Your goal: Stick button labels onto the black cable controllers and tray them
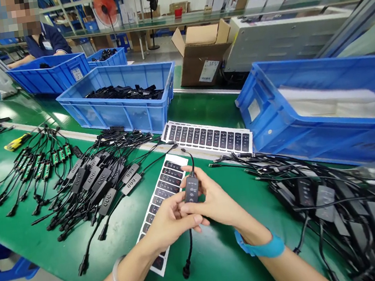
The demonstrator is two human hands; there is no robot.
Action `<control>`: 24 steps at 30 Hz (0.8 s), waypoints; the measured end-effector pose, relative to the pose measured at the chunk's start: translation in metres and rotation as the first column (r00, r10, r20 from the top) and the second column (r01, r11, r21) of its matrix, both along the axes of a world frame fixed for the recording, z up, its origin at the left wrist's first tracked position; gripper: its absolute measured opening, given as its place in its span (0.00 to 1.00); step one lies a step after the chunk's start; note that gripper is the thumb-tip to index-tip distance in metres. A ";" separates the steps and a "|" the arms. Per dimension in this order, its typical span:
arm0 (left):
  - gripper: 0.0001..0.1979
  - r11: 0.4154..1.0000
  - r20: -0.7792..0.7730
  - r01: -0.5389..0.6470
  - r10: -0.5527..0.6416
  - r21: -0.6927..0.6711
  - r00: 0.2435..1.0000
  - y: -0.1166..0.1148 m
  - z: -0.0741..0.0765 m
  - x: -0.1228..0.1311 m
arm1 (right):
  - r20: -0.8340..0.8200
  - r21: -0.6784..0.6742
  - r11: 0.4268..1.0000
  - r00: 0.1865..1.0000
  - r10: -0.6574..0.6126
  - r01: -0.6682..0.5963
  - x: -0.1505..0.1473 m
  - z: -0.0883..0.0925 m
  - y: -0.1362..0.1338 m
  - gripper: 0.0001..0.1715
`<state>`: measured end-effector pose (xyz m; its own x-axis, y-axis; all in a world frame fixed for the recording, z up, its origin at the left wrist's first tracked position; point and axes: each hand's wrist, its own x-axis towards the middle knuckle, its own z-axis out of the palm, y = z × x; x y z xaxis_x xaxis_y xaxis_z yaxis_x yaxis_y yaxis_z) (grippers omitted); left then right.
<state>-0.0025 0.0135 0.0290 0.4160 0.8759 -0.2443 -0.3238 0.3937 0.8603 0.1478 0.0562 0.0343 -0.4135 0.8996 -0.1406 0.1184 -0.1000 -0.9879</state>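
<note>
Between my two hands, above the green table, is a small black inline cable controller with buttons on its face. One cable leaves its top, and another hangs below to a round plug. My right hand grips its right side and top end, fingers curled behind. At its lower left, my left hand pinches it with thumb and fingers. Under my left hand lies a white sheet of black button labels. Left of it are several grey-black controllers with bare recessed faces, their cables spread out.
A second label sheet lies beyond my hands. Cabled controllers are heaped at the right, by a blue bin. Another blue bin holds black parts. Green circuit boards and a yellow tool lie left. A person sits behind.
</note>
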 end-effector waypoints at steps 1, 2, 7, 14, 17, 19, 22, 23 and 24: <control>0.20 1.000 -0.014 -0.001 0.001 0.001 1.000 0.000 -0.001 0.000 | -0.004 0.017 1.000 1.000 -0.021 0.021 -0.001 -0.002 0.000 0.36; 0.19 1.000 -0.028 -0.003 0.003 0.003 1.000 0.001 -0.002 0.000 | -0.007 0.038 0.998 0.999 -0.048 0.048 -0.002 -0.003 0.000 0.28; 0.23 1.000 -0.063 -0.024 0.023 -0.020 0.998 0.002 -0.009 0.003 | 0.034 0.108 0.982 0.986 -0.162 0.157 0.000 -0.009 0.004 0.20; 0.22 0.992 -0.117 -0.121 0.124 0.032 0.985 0.003 -0.016 0.005 | 0.168 0.358 0.928 0.971 -0.171 0.101 -0.001 -0.006 -0.003 0.22; 0.22 0.990 -0.171 -0.113 0.126 0.085 0.977 0.003 -0.015 0.004 | 0.211 0.415 0.903 0.953 -0.217 0.113 -0.006 -0.001 -0.005 0.19; 0.24 0.991 -0.199 -0.076 0.097 0.110 0.975 0.004 -0.014 0.002 | 0.248 0.425 0.900 0.945 -0.213 0.092 -0.005 0.007 -0.003 0.20; 0.26 0.964 -0.334 0.023 0.069 0.264 0.940 0.004 -0.012 -0.004 | 0.316 0.479 0.871 0.906 -0.282 0.104 0.017 0.027 0.002 0.24; 0.26 0.940 -0.419 0.063 0.089 0.335 0.904 0.004 -0.013 -0.006 | 0.358 0.512 0.851 0.870 -0.340 0.122 0.032 0.034 0.002 0.25; 0.26 0.913 -0.508 0.101 0.125 0.395 0.852 0.003 -0.014 -0.008 | 0.420 0.546 0.826 0.808 -0.413 0.139 0.050 0.042 0.001 0.25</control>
